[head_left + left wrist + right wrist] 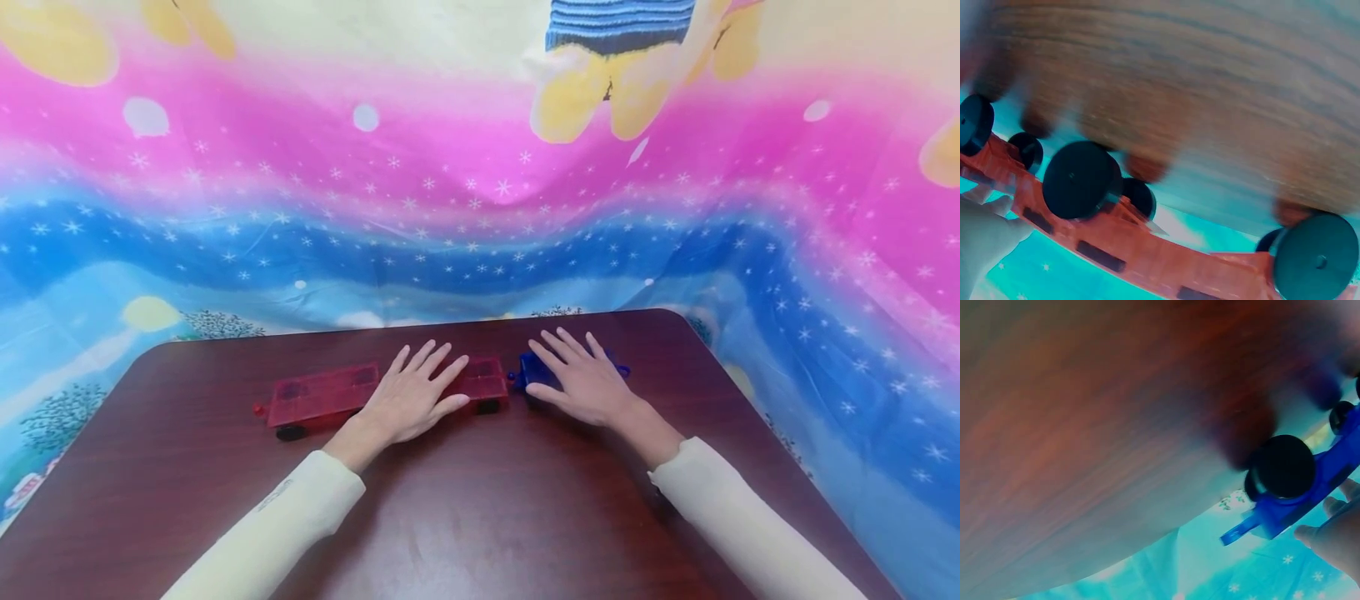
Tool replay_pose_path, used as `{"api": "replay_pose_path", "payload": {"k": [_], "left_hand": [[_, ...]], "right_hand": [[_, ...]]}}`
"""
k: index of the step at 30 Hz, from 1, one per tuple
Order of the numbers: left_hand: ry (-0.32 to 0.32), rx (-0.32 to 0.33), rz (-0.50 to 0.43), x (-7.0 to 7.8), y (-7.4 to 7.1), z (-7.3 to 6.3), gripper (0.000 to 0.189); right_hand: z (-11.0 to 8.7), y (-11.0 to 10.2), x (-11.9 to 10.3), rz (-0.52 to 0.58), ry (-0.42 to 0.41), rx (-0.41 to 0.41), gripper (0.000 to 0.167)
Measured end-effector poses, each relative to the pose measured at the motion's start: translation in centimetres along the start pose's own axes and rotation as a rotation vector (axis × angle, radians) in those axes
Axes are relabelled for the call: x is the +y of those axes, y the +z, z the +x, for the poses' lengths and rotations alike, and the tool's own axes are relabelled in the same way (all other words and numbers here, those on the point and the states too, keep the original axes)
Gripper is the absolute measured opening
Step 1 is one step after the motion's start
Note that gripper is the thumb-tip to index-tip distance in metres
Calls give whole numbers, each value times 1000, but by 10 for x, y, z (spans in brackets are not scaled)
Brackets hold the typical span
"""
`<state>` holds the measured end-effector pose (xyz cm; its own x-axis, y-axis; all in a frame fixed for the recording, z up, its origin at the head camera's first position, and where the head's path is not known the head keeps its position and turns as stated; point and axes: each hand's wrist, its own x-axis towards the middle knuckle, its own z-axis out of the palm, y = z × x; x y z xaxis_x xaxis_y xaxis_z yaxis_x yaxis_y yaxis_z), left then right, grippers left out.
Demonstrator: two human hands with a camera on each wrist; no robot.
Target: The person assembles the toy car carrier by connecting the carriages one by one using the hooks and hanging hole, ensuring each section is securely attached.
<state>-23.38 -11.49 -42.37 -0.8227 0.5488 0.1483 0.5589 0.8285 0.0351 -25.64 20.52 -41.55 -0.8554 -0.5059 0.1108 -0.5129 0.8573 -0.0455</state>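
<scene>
Low wheeled toy wagons stand in a row on the dark wooden table [480, 517]. At the left is a see-through red wagon body [322, 396] with black wheels [1082, 180]; more red wagon body [483, 379] shows right of my left hand. A blue wagon [1297, 503] with a small loop at its end joins the row at the right. My left hand [412, 396] lies palm down over the red part, fingers straight and spread. Palm down as well, my right hand [585, 379] covers much of the blue wagon with its fingers fanned out.
A patterned cloth [480, 167] in pink and blue with snowflakes hangs right behind the table and along its sides. The table's rounded far edge [420, 328] runs close beyond the wagons. Both forearms wear pale sleeves [270, 533].
</scene>
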Motion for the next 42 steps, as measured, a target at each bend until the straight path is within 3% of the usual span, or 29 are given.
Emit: {"api": "replay_pose_path", "payload": {"k": [23,34,42], "left_hand": [[-80,85,0,-29,-11,-30,68],[-154,51,-16,-40,-16,-46,72],[-197,64,-36,-52,-17,-59,73]], "right_hand": [[15,0,-26,30,-39,44,84],[22,-2,-38,31,-64,53,83],[28,-1,-50,35,-64,43,82]]}}
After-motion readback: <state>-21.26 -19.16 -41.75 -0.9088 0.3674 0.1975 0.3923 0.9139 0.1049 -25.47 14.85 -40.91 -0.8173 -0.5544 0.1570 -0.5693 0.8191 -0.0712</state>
